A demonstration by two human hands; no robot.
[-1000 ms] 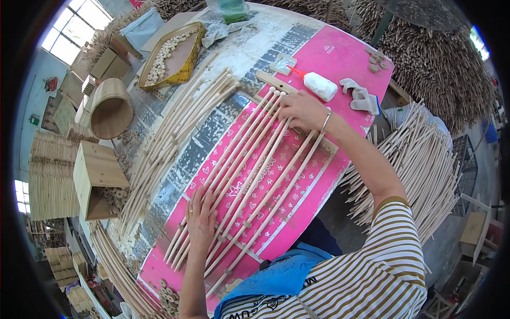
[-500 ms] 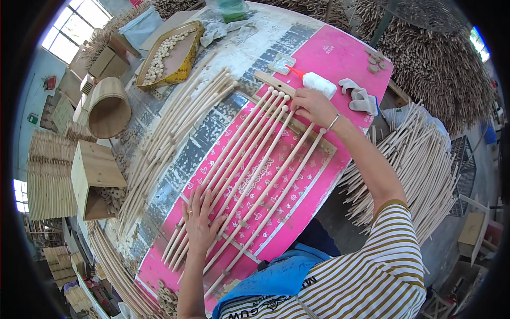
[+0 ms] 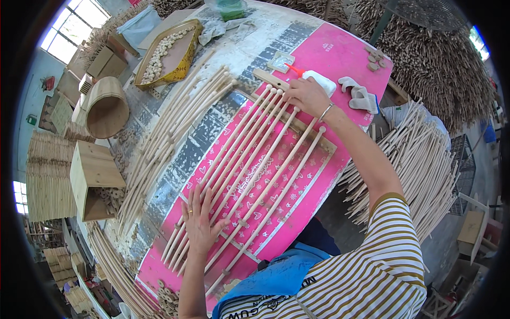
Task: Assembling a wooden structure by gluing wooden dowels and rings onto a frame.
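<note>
Counter (image 3: 265, 26), pink sheet (image 3: 340, 58) toward the right. The ball-tipped rods (image 3: 308, 150) lay slantwise over that sheet, plain ends near left, balls far right by a drilled wooden bar (image 3: 271, 80). Your left hand (image 3: 200, 226) was spread across the leftmost rods toward their near ends, grip open, fingers loosely fanned. Your right hand (image 3: 308, 95) bent over the balls mid-row; its fingertips were hidden, so I could not tell whether that grip had closed on one.

Handling, my judgement: a light, flat left palm suited the rods, since they looked apt to roll; small fingertip moves at one ball seemed best, without nudging its neighbours. The white bottle (image 3: 322, 82), red nozzle pointing left, lay just beyond your right knuckles and deserved some clearance.

Writing: dark capitals on your striped shirt (image 3: 366, 260), partly cut off by the blue apron (image 3: 276, 276). White hearts and crowns patterned the sheet, with small pale print at its far end, too small to read. No legible label on the bottle.
</note>
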